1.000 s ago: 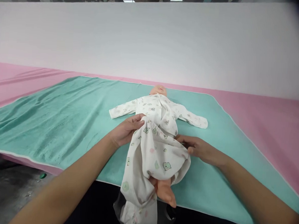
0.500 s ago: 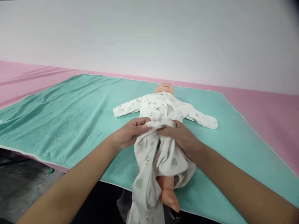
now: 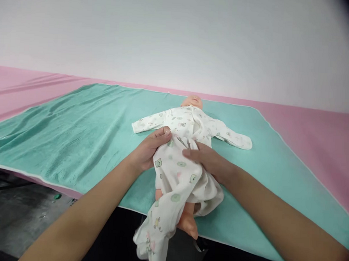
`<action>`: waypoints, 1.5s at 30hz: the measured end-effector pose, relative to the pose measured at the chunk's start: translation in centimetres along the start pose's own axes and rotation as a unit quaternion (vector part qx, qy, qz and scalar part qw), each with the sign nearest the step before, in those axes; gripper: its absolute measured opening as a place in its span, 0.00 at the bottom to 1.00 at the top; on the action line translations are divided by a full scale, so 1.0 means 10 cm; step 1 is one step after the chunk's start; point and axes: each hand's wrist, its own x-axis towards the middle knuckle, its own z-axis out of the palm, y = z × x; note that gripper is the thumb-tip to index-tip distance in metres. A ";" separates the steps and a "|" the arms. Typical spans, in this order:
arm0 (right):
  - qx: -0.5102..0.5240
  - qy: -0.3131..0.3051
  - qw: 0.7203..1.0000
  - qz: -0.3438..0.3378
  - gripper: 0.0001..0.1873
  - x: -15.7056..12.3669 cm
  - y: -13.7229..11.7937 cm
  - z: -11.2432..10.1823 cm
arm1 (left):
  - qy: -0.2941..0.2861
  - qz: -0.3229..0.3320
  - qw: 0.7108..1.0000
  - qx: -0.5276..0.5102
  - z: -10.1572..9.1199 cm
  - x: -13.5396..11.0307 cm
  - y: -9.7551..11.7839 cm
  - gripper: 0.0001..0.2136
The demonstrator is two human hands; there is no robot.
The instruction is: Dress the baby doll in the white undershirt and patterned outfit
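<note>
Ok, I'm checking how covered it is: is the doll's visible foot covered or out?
Out: the foot shows bare below the printed pants.

A doll [image 3: 192, 102] lies face up on a teal towel [image 3: 104, 134], its head toward a white wall [image 3: 167, 44]. It wears a printed shirt [image 3: 182, 117], sleeves spread. The left hand [image 3: 147, 149] has the waist of printed trousers [image 3: 178, 175] in its grip; the right hand [image 3: 214, 160] holds them too, thumb on top. One trouser leg hangs over the towel's front edge, beside a bare foot [image 3: 188, 224].
</note>
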 end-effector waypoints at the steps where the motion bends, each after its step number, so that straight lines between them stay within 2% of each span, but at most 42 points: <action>1: -0.048 -0.024 0.998 0.017 0.15 -0.01 -0.02 0.01 | 0.002 0.000 1.000 0.007 0.00 0.00 0.00 0.10; 3: -0.130 -0.079 0.987 0.049 0.15 -0.05 -0.03 0.02 | -0.004 0.004 1.000 0.017 -0.01 -0.02 0.00 0.11; 5: -0.146 -0.096 0.983 0.060 0.15 -0.09 -0.02 0.04 | -0.023 0.001 0.999 0.036 -0.02 -0.03 0.01 0.12; 6: -0.123 -0.079 0.988 0.055 0.16 -0.10 0.00 0.04 | -0.040 -0.006 0.998 0.052 -0.02 -0.03 0.02 0.12; 8: -0.038 -0.006 0.999 0.019 0.17 -0.11 0.04 0.03 | -0.087 -0.036 0.990 0.104 -0.03 -0.05 0.05 0.13; 10: 0.043 0.062 0.997 -0.025 0.18 -0.09 0.07 0.02 | -0.139 -0.084 0.972 0.169 -0.03 -0.06 0.08 0.14; 12: 0.073 0.082 0.993 -0.043 0.19 -0.07 0.08 0.02 | -0.162 -0.106 0.961 0.196 -0.03 -0.07 0.10 0.13; 15: 0.043 0.067 0.996 -0.037 0.20 -0.05 0.07 0.03 | -0.121 -0.050 0.984 0.117 -0.02 -0.07 0.06 0.09; 18: -0.043 0.015 0.999 -0.006 0.21 -0.06 0.04 0.07 | -0.067 -0.005 0.997 0.039 0.00 -0.07 0.00 0.09; 21: -0.153 -0.044 0.987 0.031 0.19 -0.09 0.00 0.11 | -0.050 -0.001 0.998 0.035 0.03 -0.06 -0.04 0.11; 23: -0.179 -0.060 0.981 0.035 0.19 -0.12 0.00 0.13 | -0.048 -0.001 0.998 0.042 0.04 -0.06 -0.04 0.13; 26: -0.087 -0.053 0.994 0.028 0.19 -0.13 0.04 0.10 | -0.067 -0.011 0.995 0.079 0.04 -0.07 0.00 0.12; 29: 0.043 -0.001 0.999 -0.001 0.16 -0.10 0.12 0.03 | -0.119 -0.040 0.981 0.147 0.02 -0.08 0.05 0.14; 31: 0.082 0.021 0.996 -0.025 0.16 -0.08 0.16 -0.01 | -0.147 -0.076 0.969 0.185 0.01 -0.09 0.07 0.17; 33: 0.083 0.026 0.995 -0.041 0.17 -0.06 0.17 -0.03 | -0.144 -0.086 0.970 0.177 0.00 -0.10 0.06 0.14; 35: 0.055 0.019 0.997 -0.044 0.18 -0.05 0.16 -0.02 | -0.114 -0.054 0.986 0.113 0.00 -0.10 0.04 0.09; 37: 0.001 -0.013 1.000 -0.026 0.18 -0.06 0.11 0.02 | -0.084 -0.018 0.995 0.041 0.01 -0.09 0.00 0.07; 39: -0.065 -0.052 0.997 0.001 0.18 -0.08 0.06 0.06 | -0.070 -0.012 0.997 0.004 0.02 -0.09 -0.03 0.06; 42: -0.112 -0.070 0.991 0.026 0.21 -0.11 0.02 0.09 | -0.065 -0.011 0.998 0.007 0.03 -0.08 -0.04 0.07; 45: -0.032 -0.059 0.998 0.020 0.22 -0.13 0.07 0.05 | -0.081 -0.017 0.994 0.072 0.04 -0.09 0.01 0.08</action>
